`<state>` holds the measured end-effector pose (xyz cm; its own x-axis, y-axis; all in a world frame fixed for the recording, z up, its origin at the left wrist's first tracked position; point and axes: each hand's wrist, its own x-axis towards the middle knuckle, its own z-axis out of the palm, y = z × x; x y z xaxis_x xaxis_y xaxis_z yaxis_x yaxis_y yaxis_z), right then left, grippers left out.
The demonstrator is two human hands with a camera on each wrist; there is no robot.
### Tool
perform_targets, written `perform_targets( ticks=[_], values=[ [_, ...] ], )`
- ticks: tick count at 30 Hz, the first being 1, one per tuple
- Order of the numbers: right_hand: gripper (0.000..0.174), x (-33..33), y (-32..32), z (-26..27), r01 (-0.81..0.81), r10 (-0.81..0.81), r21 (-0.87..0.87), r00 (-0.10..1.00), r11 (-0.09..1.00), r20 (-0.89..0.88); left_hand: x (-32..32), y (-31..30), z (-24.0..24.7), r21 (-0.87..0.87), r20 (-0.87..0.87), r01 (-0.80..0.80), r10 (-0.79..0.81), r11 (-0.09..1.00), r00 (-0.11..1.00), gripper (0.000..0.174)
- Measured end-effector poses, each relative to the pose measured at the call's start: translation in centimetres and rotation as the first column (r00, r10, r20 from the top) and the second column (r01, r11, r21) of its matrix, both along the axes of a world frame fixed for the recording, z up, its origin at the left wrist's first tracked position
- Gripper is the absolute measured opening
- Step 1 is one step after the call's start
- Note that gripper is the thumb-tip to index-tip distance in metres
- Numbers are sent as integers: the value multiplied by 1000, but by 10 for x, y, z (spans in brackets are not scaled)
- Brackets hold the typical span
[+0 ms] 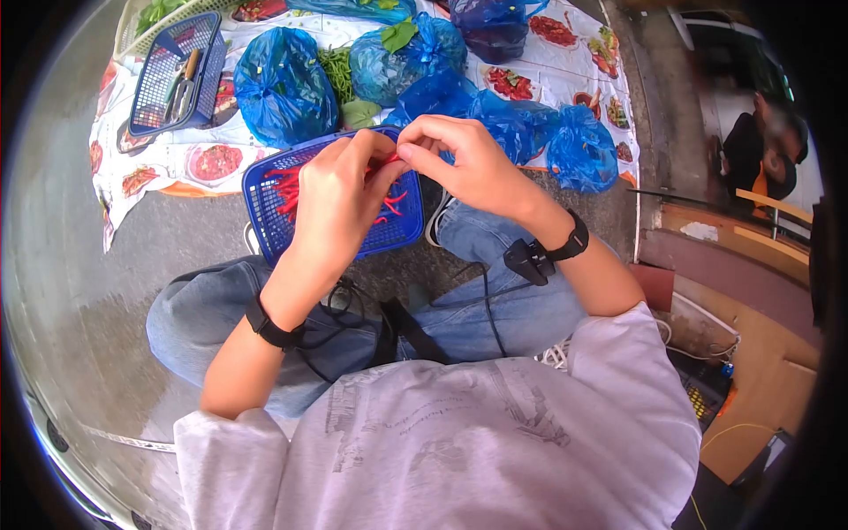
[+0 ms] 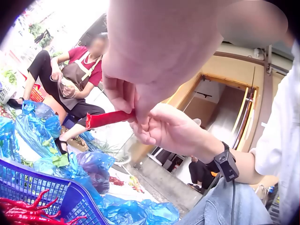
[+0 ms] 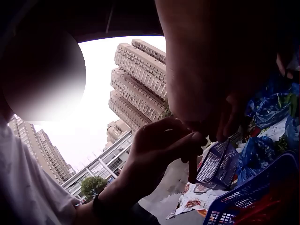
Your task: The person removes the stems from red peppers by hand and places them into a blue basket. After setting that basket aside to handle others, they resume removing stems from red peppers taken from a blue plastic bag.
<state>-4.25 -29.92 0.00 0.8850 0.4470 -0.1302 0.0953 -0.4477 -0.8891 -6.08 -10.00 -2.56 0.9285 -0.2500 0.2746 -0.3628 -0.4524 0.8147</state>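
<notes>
Both hands meet above a blue plastic basket (image 1: 408,231) that holds several red chili peppers (image 1: 284,190). The left hand (image 1: 331,199) pinches one red chili pepper (image 2: 110,118) between thumb and fingers, its body sticking out past them. At the other end of that pepper, the right hand (image 1: 468,163) pinches with thumb and forefinger, close against the left fingertips. The pepper's stem end is hidden by the fingers. In the right wrist view, the left hand (image 3: 152,152) appears dark beside the right one.
A printed white cloth (image 1: 132,194) lies ahead, bearing blue plastic bags (image 1: 287,88) and a second blue basket (image 1: 212,84) with scissors-like tools. Green leaves (image 1: 399,35) lie among the bags. Another person (image 2: 82,79) in an apron sits across the cloth.
</notes>
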Motion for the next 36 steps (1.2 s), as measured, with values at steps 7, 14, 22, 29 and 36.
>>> perform_targets(
  ticks=[7,14,22,29,36],
  values=[
    [12,-7,5,-5,-94,125,-108,935,990,331,-3,1,0,21,38,3,-4,1000,999,14],
    [11,-10,8,-7,-88,157,-173,883,981,443,-3,1,1,-24,1,15,-15,1000,1000,15],
    [10,-12,9,-7,-56,122,-154,880,986,460,-2,2,2,-13,-4,12,-12,1000,1000,15],
    [4,-10,8,-12,-30,63,-74,868,997,492,-2,1,2,-19,7,12,-12,1000,1000,14],
    [8,-11,8,4,18,-5,-39,955,999,298,-3,1,6,-72,8,8,-8,997,1000,13]
  ],
)
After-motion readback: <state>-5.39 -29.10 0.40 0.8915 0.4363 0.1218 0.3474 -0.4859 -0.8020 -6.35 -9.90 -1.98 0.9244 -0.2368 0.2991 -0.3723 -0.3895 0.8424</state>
